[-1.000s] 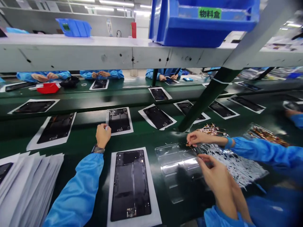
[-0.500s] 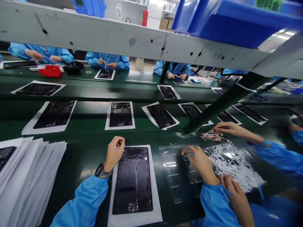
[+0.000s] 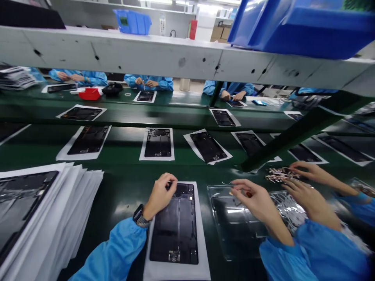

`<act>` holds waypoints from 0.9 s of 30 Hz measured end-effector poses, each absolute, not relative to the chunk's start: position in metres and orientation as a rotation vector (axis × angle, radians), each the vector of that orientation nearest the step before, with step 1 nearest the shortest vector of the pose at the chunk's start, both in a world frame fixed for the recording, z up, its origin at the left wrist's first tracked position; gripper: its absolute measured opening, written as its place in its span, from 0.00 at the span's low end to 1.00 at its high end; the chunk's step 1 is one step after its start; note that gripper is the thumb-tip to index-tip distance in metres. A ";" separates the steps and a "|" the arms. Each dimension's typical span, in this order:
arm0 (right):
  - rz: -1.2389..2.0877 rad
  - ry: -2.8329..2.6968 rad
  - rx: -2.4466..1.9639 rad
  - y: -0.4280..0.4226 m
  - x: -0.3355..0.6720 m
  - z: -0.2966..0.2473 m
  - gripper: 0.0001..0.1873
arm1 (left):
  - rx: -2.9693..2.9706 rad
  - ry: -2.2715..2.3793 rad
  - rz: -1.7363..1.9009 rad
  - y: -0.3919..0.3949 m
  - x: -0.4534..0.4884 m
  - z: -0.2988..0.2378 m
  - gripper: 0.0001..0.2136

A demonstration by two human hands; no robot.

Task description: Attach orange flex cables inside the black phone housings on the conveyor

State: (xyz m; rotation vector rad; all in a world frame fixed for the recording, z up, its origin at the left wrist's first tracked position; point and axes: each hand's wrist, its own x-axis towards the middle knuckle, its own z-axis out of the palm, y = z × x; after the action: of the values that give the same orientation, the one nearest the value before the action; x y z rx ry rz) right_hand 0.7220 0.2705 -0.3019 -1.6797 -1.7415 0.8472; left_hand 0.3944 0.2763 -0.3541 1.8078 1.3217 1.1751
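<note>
A black tablet housing [image 3: 175, 224] with bare inner parts lies on a white paper sheet [image 3: 178, 272] in front of me. My left hand [image 3: 162, 195] is at its upper left corner, thumb and fingertips pinched together; what is between them, if anything, is hidden. Over a clear plastic tray [image 3: 222, 234], my right hand [image 3: 254, 200] is closed on a small orange-brown part [image 3: 249, 194], mostly covered by the fingers. Beside it, a co-worker's hands [image 3: 313, 199] reach across white strips [image 3: 288, 210] to a pile of small wired parts [image 3: 279, 174].
A paper stack [image 3: 79, 207] with another tablet housing [image 3: 25, 203] on top stands at left. Housings on paper [image 3: 158, 143] line the green bench ahead. A green post [image 3: 281, 142] slants up at right to a white shelf beam [image 3: 164, 54] holding a blue bin [image 3: 293, 31]. Co-workers sit opposite.
The view has swung left, so things appear farther right. My right hand has lifted from the tray with the small part. A co-worker's hand has moved forward to the pile. My left hand stays pinched.
</note>
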 end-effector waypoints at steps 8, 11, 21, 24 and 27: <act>1.142 -1.681 -1.316 0.254 0.613 -0.283 0.15 | 1.438 0.888 0.911 0.231 0.426 -0.325 0.23; 1.048 -1.720 -1.284 0.258 0.595 -0.290 0.15 | 1.288 1.050 0.999 0.230 0.429 -0.333 0.16; 0.682 -2.163 -1.367 0.272 0.583 -0.284 0.18 | 1.424 1.208 0.913 0.229 0.409 -0.348 0.04; 0.948 -2.138 -1.306 0.284 0.573 -0.285 0.16 | 1.553 1.262 0.841 0.226 0.401 -0.351 0.04; 1.187 -2.006 -1.308 0.299 0.560 -0.291 0.19 | 1.783 1.408 0.860 0.221 0.391 -0.353 0.04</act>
State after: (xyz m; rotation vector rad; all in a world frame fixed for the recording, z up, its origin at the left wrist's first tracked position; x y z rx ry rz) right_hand 0.5604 0.2993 -0.2915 -1.3084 -2.0058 1.1872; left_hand 0.3910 0.2210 -0.3535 1.7833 1.4083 0.8602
